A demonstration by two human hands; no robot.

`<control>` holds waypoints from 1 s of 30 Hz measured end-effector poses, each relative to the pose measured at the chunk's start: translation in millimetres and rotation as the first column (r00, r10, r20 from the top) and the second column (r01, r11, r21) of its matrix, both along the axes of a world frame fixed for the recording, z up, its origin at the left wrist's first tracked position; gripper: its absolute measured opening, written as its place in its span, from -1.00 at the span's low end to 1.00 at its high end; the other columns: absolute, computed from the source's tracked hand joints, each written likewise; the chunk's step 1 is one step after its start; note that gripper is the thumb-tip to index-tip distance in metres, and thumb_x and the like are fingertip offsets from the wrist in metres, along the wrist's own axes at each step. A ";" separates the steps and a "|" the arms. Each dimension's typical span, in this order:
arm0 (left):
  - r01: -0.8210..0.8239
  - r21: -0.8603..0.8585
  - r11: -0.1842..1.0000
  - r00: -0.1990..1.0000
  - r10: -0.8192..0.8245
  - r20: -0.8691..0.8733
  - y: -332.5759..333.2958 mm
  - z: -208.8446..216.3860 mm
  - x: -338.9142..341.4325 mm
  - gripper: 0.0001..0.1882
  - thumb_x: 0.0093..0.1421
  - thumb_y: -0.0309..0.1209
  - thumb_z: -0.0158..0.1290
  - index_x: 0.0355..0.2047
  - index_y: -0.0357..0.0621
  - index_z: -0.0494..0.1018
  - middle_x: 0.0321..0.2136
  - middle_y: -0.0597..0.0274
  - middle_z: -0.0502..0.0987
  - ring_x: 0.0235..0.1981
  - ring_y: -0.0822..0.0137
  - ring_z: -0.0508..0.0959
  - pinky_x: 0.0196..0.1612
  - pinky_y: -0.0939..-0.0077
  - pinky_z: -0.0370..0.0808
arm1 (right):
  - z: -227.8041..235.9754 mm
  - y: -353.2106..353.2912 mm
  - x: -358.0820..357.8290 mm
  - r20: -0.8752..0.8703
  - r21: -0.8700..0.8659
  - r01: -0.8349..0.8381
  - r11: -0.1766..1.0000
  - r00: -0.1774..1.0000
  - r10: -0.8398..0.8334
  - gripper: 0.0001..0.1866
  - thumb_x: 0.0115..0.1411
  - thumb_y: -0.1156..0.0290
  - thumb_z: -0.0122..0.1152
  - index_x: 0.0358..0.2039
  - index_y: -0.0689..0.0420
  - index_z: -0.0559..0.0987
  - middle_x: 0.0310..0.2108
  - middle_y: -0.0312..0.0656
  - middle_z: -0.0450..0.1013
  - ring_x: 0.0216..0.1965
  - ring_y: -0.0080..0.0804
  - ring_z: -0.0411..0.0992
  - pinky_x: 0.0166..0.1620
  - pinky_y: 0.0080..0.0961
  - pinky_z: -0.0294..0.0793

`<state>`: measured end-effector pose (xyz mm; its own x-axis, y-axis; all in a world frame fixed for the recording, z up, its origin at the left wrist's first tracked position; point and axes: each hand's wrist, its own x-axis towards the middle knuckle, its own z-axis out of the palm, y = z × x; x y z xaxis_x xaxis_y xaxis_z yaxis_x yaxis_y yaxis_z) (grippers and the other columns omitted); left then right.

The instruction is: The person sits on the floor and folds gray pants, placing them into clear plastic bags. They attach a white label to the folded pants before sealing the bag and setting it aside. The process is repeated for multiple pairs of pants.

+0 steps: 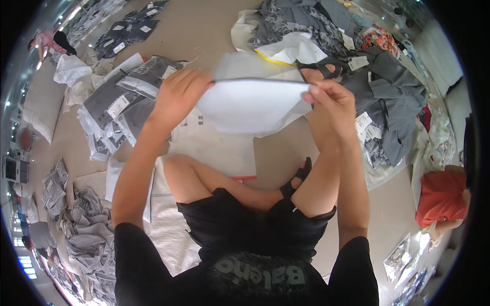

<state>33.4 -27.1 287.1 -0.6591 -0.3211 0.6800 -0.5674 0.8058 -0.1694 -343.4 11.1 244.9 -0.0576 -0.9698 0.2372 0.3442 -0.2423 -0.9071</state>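
Note:
A whitish plastic bag (250, 104) is stretched between my two hands above my crossed legs. Its far edge shows as a thin dark line, and its surface is blurred. My left hand (184, 92) is closed on the left end of that edge, its fingers curled and slightly smeared. With thumb and fingers pinched together, my right hand (332, 102) grips the right end. Beneath the bag lies a pale flat sheet (214, 153) with small dark print. Left of my left hand are grey garments in clear bags (125, 97) with white tags.
Loose grey garments (390, 97) with tags are heaped at right, and patterned grey clothing (301, 25) lies at the far side. A crumpled grey pile (89, 234) sits at lower left. One person in red (441, 199) is at right; another person (51, 43) bends at far left.

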 end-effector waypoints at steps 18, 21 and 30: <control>-0.068 0.992 -0.111 0.682 0.720 0.127 -31.3 -326.6 -30.8 -0.10 0.01 0.16 0.42 -0.03 -0.54 0.52 -0.24 -0.13 0.68 -0.30 0.16 0.70 -0.19 0.31 0.60 | -272.2 -43.0 116.9 -0.982 -0.189 0.019 0.982 -0.010 -0.189 -0.08 0.28 -0.37 0.07 0.50 -0.11 0.24 0.54 0.07 0.00 0.55 0.20 -0.14 0.48 0.35 -0.29; -0.234 0.967 -0.101 0.673 0.701 0.236 -27.7 -342.1 -28.4 -0.17 -0.02 0.16 0.42 -0.14 -0.51 0.58 -0.29 -0.13 0.70 -0.26 0.11 0.73 -0.17 0.29 0.61 | -292.4 -38.7 124.6 -0.996 -0.068 0.022 0.997 -0.055 -0.067 -0.03 0.27 -0.48 -0.05 0.55 -0.24 0.13 0.59 0.01 -0.16 0.59 0.12 -0.31 0.50 0.30 -0.46; 0.434 0.888 -0.155 0.598 0.786 -0.155 -31.3 -332.4 -56.1 -0.69 0.18 -0.44 0.35 -0.10 -0.36 0.66 -0.26 0.13 0.71 -0.34 0.37 0.68 -0.32 0.42 0.58 | -301.6 -42.9 111.1 -0.996 -0.084 0.029 0.996 -0.038 -0.083 -0.07 0.29 -0.45 -0.06 0.52 -0.17 0.22 0.57 0.07 -0.09 0.57 0.17 -0.21 0.51 0.29 -0.36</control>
